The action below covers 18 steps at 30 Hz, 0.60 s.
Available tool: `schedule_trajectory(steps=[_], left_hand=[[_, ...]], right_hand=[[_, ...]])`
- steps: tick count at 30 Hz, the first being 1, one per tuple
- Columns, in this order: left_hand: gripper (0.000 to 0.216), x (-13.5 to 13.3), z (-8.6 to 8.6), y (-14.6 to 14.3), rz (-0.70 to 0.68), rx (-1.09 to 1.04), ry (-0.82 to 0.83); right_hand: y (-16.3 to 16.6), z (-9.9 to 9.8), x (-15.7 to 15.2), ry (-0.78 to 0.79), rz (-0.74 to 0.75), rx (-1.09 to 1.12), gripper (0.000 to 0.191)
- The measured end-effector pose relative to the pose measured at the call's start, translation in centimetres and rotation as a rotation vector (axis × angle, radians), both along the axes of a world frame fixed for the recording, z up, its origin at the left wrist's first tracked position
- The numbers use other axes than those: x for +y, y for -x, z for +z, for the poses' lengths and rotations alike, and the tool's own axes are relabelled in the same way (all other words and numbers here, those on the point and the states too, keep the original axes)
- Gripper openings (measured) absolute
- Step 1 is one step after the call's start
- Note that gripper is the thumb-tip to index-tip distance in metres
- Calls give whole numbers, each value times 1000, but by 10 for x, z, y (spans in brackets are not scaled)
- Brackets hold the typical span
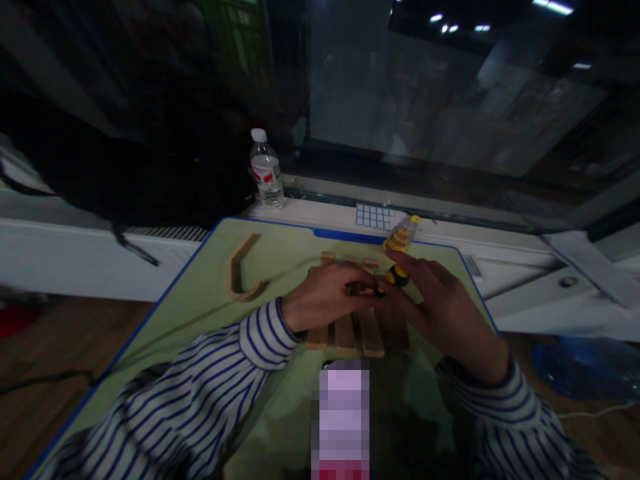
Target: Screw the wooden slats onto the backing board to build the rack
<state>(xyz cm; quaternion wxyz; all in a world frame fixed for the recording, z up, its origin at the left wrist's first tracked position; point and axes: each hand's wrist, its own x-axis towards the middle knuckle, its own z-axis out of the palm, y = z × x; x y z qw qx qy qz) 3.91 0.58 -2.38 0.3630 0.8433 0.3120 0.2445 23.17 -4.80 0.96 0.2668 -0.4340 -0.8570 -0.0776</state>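
Observation:
A slatted wooden piece lies on the pale green tabletop under both hands. My right hand is closed round the yellow and black handle of what looks like a screwdriver, over the right side of the slats. My left hand reaches across the slats with curled fingers. Its fingertips meet beside the tool's small black and yellow front end; what they pinch is hidden. A curved wooden piece rests apart, left of the hands. Just beyond my right fingers is a small clear bottle with yellow ends.
The blue-edged table stands against a white sill below a dark window. On the sill are a water bottle and a blue-gridded sheet. A black bag fills the left. A pixelated object lies near me.

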Motion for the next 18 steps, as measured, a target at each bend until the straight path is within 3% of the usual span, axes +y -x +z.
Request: schedule_trajectory(steps=[18], left_hand=[[21, 5, -6, 0, 13, 32, 0]], right_hand=[[4, 6, 0, 88, 3, 77, 46]])
